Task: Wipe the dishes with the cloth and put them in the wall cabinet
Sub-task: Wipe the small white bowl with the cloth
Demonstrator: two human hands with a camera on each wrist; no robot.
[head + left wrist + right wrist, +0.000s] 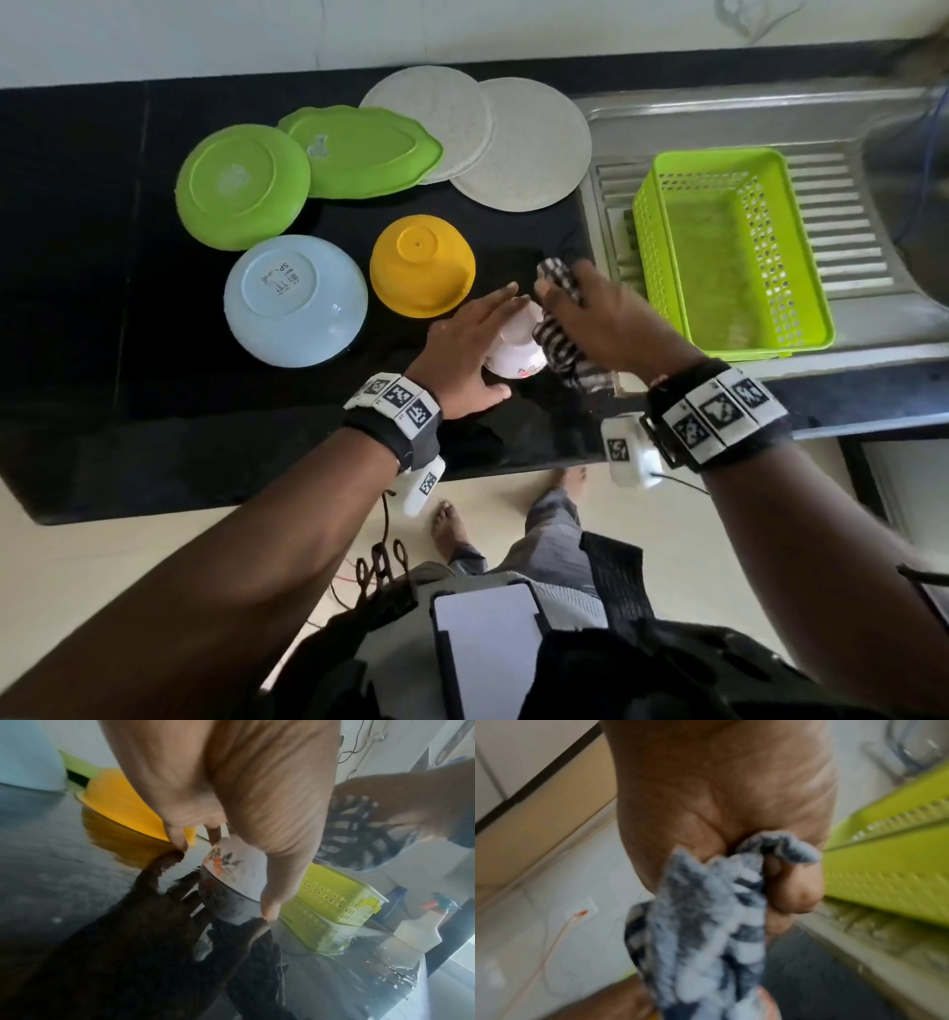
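Observation:
A small white bowl (513, 349) with a flower print (226, 866) stands upside down on the black counter (128, 334). My left hand (477, 339) grips it from above, fingers spread over its base and thumb (272, 882) down its side. My right hand (580, 308) holds a bunched black-and-white checked cloth (560, 344) against the bowl's right side. In the right wrist view its fingers (793, 888) are curled round the cloth (700, 933). The wall cabinet is out of view.
Upside down on the counter lie a yellow bowl (421, 264), a pale blue bowl (295, 300), a green plate (241, 185), a green leaf-shaped dish (364, 151) and two speckled plates (534, 149). A green basket (729, 246) stands on the steel drainboard (847, 246).

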